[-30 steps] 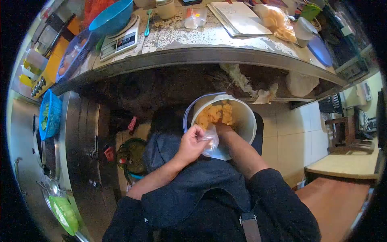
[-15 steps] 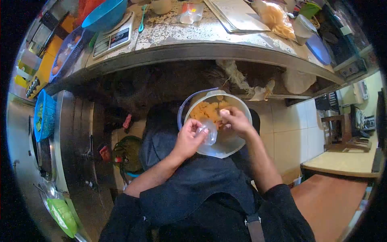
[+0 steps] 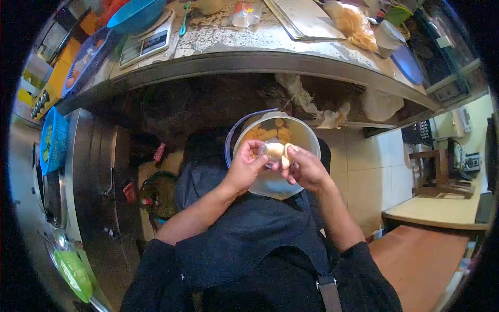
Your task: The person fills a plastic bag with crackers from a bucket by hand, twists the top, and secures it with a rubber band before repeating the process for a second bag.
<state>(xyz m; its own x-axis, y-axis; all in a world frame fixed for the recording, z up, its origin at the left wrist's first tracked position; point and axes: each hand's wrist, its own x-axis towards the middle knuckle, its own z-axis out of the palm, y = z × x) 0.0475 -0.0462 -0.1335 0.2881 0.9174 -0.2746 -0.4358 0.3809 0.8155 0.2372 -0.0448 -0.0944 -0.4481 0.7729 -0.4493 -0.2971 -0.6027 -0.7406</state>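
Note:
A clear plastic bag (image 3: pixel 264 156) is pinched in my left hand (image 3: pixel 243 169), its mouth toward the right. A pale yellow piece (image 3: pixel 274 151), apparently food, sits at the bag's mouth. My right hand (image 3: pixel 307 170) grips another pale, flat, curved food piece (image 3: pixel 286 156) between thumb and fingers, right beside the bag. Both hands are over a whitish translucent bucket (image 3: pixel 275 188) with a purple handle (image 3: pixel 228 138), at my lap. Orange-yellow food pieces (image 3: pixel 283 132) lie inside the bucket, partly hidden by my hands.
Ahead is a worn worktable (image 3: pixel 218 39) with a kitchen scale (image 3: pixel 148 47), a blue bowl (image 3: pixel 136 18), clear plastic packaging (image 3: pixel 246 14) and stacked papers (image 3: pixel 306 20). A blue basket (image 3: pixel 54 140) stands at left. A low brown surface (image 3: pixel 421 265) is at right.
My right hand has come up from the bucket's pieces to the bag, and pale pieces now show at the bag's mouth. My left hand keeps its hold on the bag.

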